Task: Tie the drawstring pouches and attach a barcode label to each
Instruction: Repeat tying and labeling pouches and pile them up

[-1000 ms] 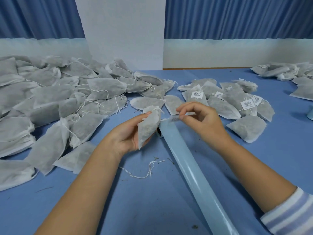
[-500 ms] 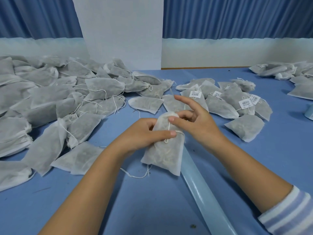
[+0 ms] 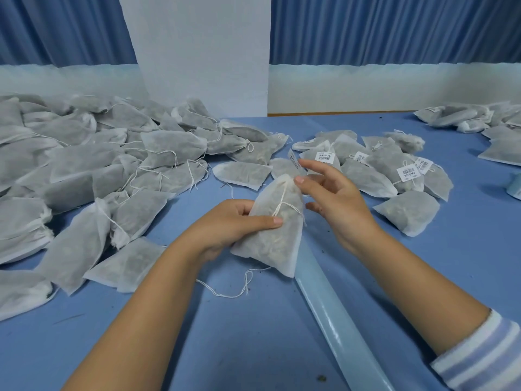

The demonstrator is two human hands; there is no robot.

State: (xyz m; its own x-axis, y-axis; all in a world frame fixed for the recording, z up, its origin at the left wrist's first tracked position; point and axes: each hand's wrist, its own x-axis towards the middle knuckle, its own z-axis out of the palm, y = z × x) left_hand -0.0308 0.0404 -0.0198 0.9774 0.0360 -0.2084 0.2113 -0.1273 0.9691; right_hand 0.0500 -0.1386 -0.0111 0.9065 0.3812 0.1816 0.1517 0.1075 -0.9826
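Note:
My left hand (image 3: pixel 234 224) grips a grey-white drawstring pouch (image 3: pixel 275 241) by its middle, thumb across the front. The pouch stands tilted, neck gathered at the top, and its drawstring (image 3: pixel 282 204) hangs down the front. Just right of the neck, my right hand (image 3: pixel 335 198) has its fingers spread and its thumb tip touching the gathered top. A small barcode label (image 3: pixel 293 162) seems to stick to the index fingertip, seen nearly edge-on. A pale blue label backing strip (image 3: pixel 338 320) runs from under the pouch toward the lower right.
A large heap of unlabelled pouches (image 3: pixel 84 170) fills the left of the blue table (image 3: pixel 253 348). Labelled pouches (image 3: pixel 394 170) lie right of my hands, more at the far right (image 3: pixel 479 119). A loose string (image 3: pixel 234 292) lies below the pouch. A white pillar (image 3: pixel 197 52) stands behind.
My right hand left the label strip, came to the pouch's drawstring, then spread its fingers beside the neck. My left hand turned the pouch face-on and raised it a little.

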